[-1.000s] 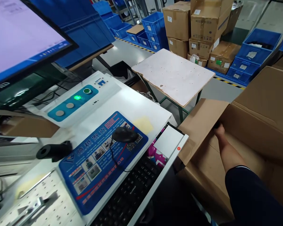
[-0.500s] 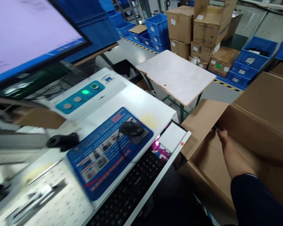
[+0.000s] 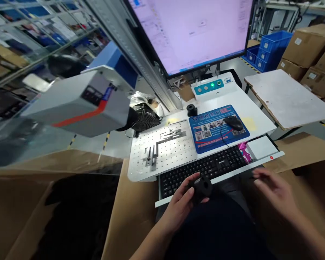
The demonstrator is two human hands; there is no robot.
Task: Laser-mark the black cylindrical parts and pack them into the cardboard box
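My left hand (image 3: 180,202) is closed around a black round part with a hole (image 3: 203,187), just in front of the keyboard drawer. My right hand (image 3: 274,189) is slightly blurred, to the right of that part, with its fingers apart and nothing visible in them. Another black part of similar look (image 3: 191,110) stands on the white worktop by the corner of the blue mouse pad (image 3: 206,122). To its left lies a perforated metal plate (image 3: 176,157) with an L-shaped bracket (image 3: 157,144) on it.
A grey machine head (image 3: 83,104) overhangs the left side. The monitor (image 3: 197,32) is behind the worktop, with a keyboard (image 3: 206,168) in the open drawer and a mouse (image 3: 233,122) on the pad. Cardboard boxes stand low at left (image 3: 130,224) and right (image 3: 300,148).
The view has swung left. My right hand has come out of the cardboard box on the right and back towards my body. My left hand now shows, holding a black part.
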